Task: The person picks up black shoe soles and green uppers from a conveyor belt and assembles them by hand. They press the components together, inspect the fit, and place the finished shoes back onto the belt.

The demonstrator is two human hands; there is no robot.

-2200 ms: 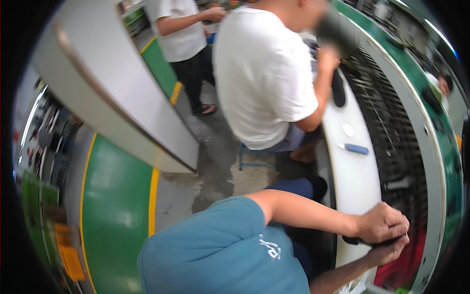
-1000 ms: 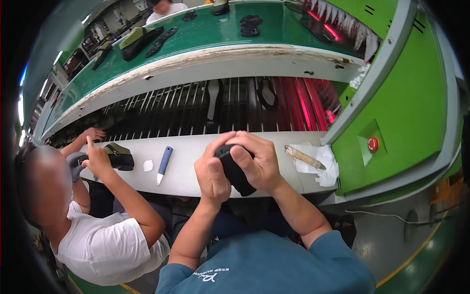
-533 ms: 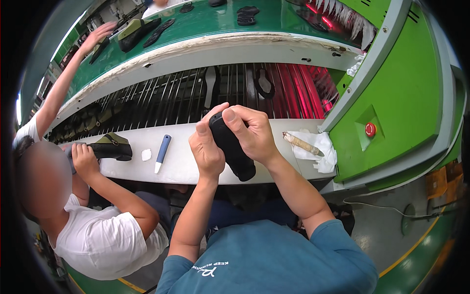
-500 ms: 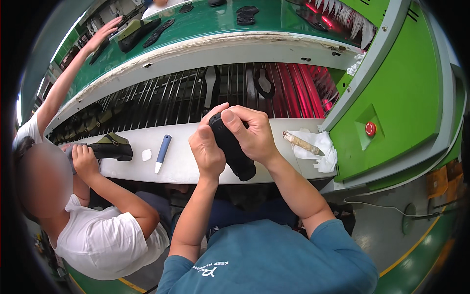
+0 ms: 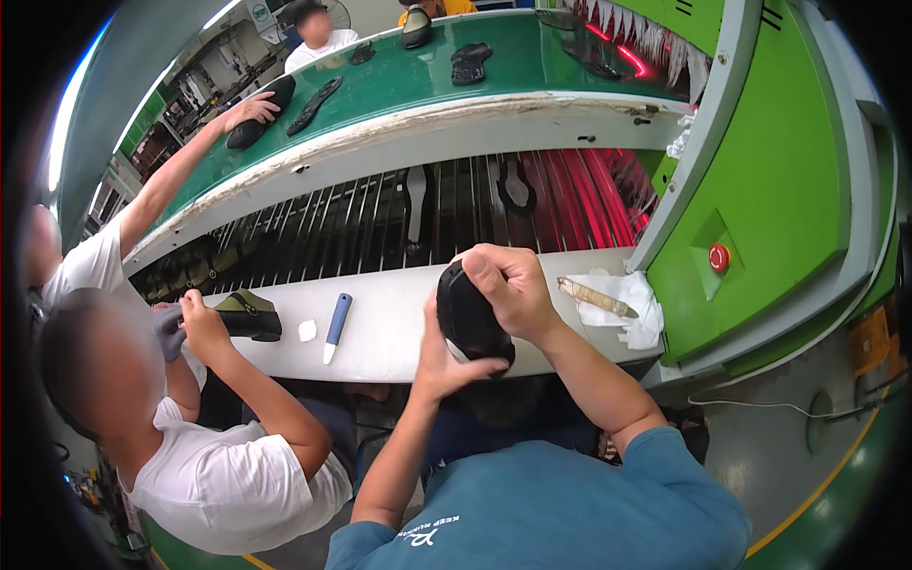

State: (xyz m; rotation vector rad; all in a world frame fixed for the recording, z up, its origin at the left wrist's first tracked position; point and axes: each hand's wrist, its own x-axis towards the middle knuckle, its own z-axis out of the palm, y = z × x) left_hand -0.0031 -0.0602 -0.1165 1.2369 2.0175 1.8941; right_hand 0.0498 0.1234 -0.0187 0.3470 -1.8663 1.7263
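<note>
A black shoe (image 5: 469,312) is held between my two hands, above the near edge of the white ledge (image 5: 385,332). My left hand (image 5: 444,356) wraps its left side, with the thumb across the near end. Around the far right part closes my right hand (image 5: 521,293), its thumb lying on top. My fingers hide much of the shoe's sides. To the left on the ledge lies a blue-handled tool with a white tip (image 5: 337,328), beside a small white wad (image 5: 307,331). On the right, a tape-wrapped tool (image 5: 597,296) rests on a crumpled white cloth (image 5: 641,318).
Beyond the ledge run metal rollers (image 5: 370,214) carrying two soles. A green belt (image 5: 399,81) above bears shoe parts. A green machine housing with a red button (image 5: 719,257) stands right. A co-worker at left handles an olive-black shoe (image 5: 249,316); another person's hand (image 5: 252,112) grips a dark shoe.
My left hand has slid toward the shoe's near end, and the shoe has turned more upright. At the far left, the other person's reaching hand has come down onto a dark shoe.
</note>
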